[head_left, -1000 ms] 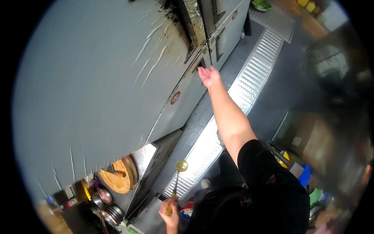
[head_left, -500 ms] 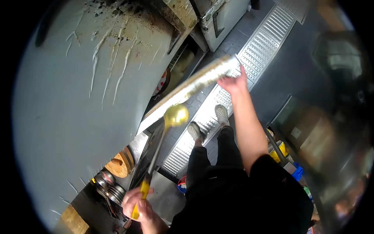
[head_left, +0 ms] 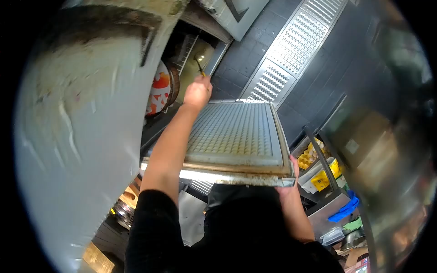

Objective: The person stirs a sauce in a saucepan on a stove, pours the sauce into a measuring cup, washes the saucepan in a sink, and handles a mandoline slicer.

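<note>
The lower door of a grey cabinet point(head_left: 236, 132) stands wide open, its ribbed inner panel turned up in front of my body. My right hand point(head_left: 291, 177) holds the door's outer edge, thumb over the rim. My left hand point(head_left: 198, 92) reaches into the open cabinet, wrapped round the yellow handle of the ladle point(head_left: 203, 73); the ladle's bowl is hard to make out against the inside. Beside that hand, in the compartment, are a round red and white tub point(head_left: 160, 88), a white wire rack point(head_left: 188, 54) and a pale yellowish thing point(head_left: 202, 57).
The grey upper door point(head_left: 86, 123) fills the left side. A metal drain grating point(head_left: 296, 43) crosses the dark floor. On the right stand a shelf with yellow packs point(head_left: 325, 175), a blue cloth point(head_left: 344, 207) and a metal bowl point(head_left: 353, 239). Wooden boards point(head_left: 129, 196) lie lower left.
The lower door has swung further open toward my body. My left hand has moved up and forward with the ladle into the cabinet. My right hand has come down with the door's edge.
</note>
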{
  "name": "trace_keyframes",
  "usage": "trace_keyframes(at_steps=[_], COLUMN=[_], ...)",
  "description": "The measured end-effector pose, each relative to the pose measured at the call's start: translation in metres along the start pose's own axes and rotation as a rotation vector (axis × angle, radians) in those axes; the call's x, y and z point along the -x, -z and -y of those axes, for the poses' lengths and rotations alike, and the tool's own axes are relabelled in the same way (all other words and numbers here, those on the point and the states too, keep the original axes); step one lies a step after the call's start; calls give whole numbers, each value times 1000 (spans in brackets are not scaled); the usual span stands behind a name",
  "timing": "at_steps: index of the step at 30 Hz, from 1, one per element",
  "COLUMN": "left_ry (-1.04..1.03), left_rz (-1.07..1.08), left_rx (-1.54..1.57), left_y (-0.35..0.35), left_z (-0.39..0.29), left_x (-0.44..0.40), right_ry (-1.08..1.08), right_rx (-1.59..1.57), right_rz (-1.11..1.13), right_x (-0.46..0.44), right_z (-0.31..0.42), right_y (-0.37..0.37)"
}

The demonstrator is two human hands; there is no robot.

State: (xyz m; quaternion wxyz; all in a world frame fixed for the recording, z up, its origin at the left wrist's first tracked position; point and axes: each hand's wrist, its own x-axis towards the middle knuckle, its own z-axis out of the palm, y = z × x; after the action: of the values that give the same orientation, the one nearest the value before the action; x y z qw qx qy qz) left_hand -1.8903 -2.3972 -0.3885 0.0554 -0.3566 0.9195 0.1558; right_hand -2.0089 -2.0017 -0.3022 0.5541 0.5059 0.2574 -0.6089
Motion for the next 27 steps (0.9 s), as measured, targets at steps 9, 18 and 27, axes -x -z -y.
trace_keyframes(at_steps=[9, 18, 27], left_ry=[39, -43, -140], left_rz=[-77, 93, -41], left_rx=[-29, -44, 147], left_y=[-145, -159, -145], left_z=[76, 95, 112], left_x=[-83, -78, -77], right_ry=[110, 127, 165], right_rx=[82, 131, 67], right_rz=[-186, -231, -175], right_x=[2, -5, -7], right_z=[-4, -2, 4], right_y=[0, 16, 16])
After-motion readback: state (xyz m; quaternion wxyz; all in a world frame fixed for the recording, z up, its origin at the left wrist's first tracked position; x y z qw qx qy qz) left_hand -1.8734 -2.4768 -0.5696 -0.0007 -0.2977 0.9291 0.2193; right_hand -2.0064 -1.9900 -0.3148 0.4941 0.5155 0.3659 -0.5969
